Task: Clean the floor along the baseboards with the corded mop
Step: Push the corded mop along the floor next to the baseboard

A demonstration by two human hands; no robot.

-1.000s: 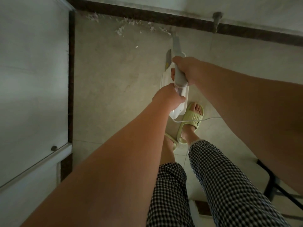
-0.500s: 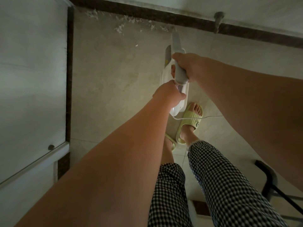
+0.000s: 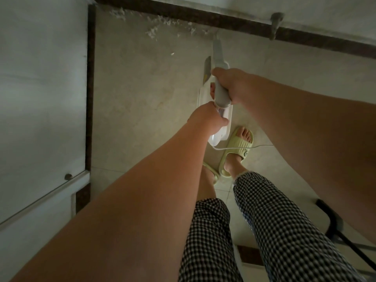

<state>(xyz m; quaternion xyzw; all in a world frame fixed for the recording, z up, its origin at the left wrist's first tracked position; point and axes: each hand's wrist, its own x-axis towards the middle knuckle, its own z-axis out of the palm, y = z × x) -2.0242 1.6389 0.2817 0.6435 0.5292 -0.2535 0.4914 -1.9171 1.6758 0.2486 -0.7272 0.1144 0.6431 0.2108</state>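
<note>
I look straight down on a white corded mop (image 3: 223,127) with a grey handle. My right hand (image 3: 230,84) grips the grey handle near its top. My left hand (image 3: 205,119) grips the white body just below it. The mop's shaft runs forward toward the dark baseboard (image 3: 183,16) of the far wall; its head is hidden. White debris (image 3: 154,31) lies scattered on the beige floor (image 3: 142,88) along that baseboard. A thin white cord (image 3: 240,147) leaves the mop's lower end and runs right.
A second dark baseboard (image 3: 90,88) runs along the left wall, ending at a white door frame (image 3: 40,198). A door stop (image 3: 274,25) juts from the far wall. My feet in green slippers (image 3: 238,151) stand under the mop. A black stand leg (image 3: 335,222) sits at lower right.
The mop and both hands have shifted only slightly; the view has tilted a little. The grip of each hand is the same.
</note>
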